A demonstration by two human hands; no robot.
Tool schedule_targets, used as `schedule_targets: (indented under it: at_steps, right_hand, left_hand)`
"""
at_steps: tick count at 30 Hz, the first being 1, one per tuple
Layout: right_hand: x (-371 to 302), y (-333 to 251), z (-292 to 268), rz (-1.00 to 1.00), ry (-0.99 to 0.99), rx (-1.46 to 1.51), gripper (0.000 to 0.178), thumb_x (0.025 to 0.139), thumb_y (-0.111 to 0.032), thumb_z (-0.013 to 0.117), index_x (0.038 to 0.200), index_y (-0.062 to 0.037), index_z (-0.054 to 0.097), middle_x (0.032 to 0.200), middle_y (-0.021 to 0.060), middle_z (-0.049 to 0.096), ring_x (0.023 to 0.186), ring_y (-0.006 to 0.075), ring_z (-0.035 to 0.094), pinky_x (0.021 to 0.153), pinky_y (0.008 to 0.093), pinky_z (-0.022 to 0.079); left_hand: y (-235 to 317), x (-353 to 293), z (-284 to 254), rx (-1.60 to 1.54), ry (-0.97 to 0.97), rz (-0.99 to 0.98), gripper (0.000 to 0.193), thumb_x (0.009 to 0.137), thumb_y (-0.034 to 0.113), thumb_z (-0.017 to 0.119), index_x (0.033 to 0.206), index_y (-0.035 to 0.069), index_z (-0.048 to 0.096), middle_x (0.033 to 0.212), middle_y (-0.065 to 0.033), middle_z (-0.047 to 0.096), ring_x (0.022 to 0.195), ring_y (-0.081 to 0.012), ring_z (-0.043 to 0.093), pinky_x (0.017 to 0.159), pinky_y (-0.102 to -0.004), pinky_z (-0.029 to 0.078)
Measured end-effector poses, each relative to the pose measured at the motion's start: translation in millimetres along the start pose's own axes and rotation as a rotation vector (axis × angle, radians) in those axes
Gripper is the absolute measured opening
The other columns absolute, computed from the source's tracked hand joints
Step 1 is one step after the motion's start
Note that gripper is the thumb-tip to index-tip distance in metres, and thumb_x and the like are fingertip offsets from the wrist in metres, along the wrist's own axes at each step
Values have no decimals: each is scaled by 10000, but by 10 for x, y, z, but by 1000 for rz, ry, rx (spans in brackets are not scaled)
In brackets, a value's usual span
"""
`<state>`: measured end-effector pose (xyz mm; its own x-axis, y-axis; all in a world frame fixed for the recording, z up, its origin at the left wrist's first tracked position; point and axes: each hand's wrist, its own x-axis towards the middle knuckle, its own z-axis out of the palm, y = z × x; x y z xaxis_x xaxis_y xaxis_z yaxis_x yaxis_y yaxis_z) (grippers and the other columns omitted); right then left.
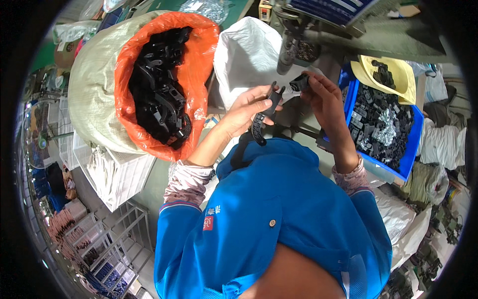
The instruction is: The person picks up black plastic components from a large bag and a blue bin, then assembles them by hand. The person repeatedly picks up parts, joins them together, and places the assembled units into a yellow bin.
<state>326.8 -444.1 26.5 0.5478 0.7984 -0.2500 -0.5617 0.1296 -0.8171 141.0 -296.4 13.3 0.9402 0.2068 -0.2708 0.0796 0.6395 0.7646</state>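
Pinching a black curved part (258,130) between thumb and fingers, the left hand (249,108) sits mid-view on my feed, just in front of an open white bag (244,47). I see the part's pronged end poking up past the thumb and its ribbed, curved end hanging below the hand. The right hand (324,97) pinches a small black piece (299,82) at the fingertips, just beside those prongs, a thin gap between the two. Exact finger placement behind each item: hidden from my view, can't tell. On the left I get a big pale woven sack (92,84), tilted with its mouth toward the person, orange plastic liner (197,84) folded out around the opening, lots of black parts (159,87) heaped inside. On the right, a blue bin (417,137) full of small dark pieces (368,117), with a crumpled silvery wrap (387,128) lying on top. A yellow container (409,74) sits at the bin's far end, a few dark parts in it. Metal machine column (287,55) stands beyond the hands. Blue smock (279,194) fills the lower middle; metal rack (107,244) lower left.
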Motion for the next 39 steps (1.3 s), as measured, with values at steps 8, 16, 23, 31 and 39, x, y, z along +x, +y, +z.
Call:
schedule_targets:
  at_steps: [8, 16, 23, 31, 39]
  right_hand:
    - [-35, -230, -214, -73, 24, -266, 258, 931, -154, 650, 1108, 33, 668, 937, 72, 673, 796, 130, 617, 720, 270, 516]
    - [-18, -269, -407, -83, -92, -433, 266, 932, -150, 657, 1137, 20, 662, 896, 34, 670, 771, 86, 602, 724, 238, 499]
    - [-42, -293, -414, -72, -146, -502, 266, 914, -160, 680, 1110, 19, 667, 885, 36, 671, 735, 85, 602, 709, 233, 493]
    - [-185, -272, -464, -104, -59, -471, 180, 916, -133, 657, 1021, 13, 654, 880, 50, 676, 773, 97, 608, 702, 250, 498]
    - [-301, -325, -871, -187, -135, -333, 185, 949, -139, 632, 1067, 3, 616, 975, 38, 653, 851, 94, 609, 767, 243, 487]
  left_hand:
    - [-69, 142, 342, 102, -33, -7, 432, 934, 76, 563, 1357, 32, 487, 1266, -87, 598, 952, -202, 666, 622, -252, 550]
    - [-174, 180, 513, 161, -17, -20, 443, 925, 101, 601, 1352, 45, 496, 1255, -52, 606, 960, -175, 659, 600, -242, 519]
    - [-236, 226, 589, 162, 9, -20, 433, 926, 126, 615, 1335, 44, 501, 1242, -60, 614, 953, -168, 654, 610, -237, 505]
    - [-337, 376, 705, 208, 44, 57, 380, 924, 67, 624, 1270, 38, 469, 1123, -123, 654, 881, -154, 662, 596, -238, 519]
    - [-321, 600, 996, 433, -13, 162, 355, 893, -25, 636, 1183, 26, 436, 1047, -122, 670, 848, -132, 665, 583, -223, 531]
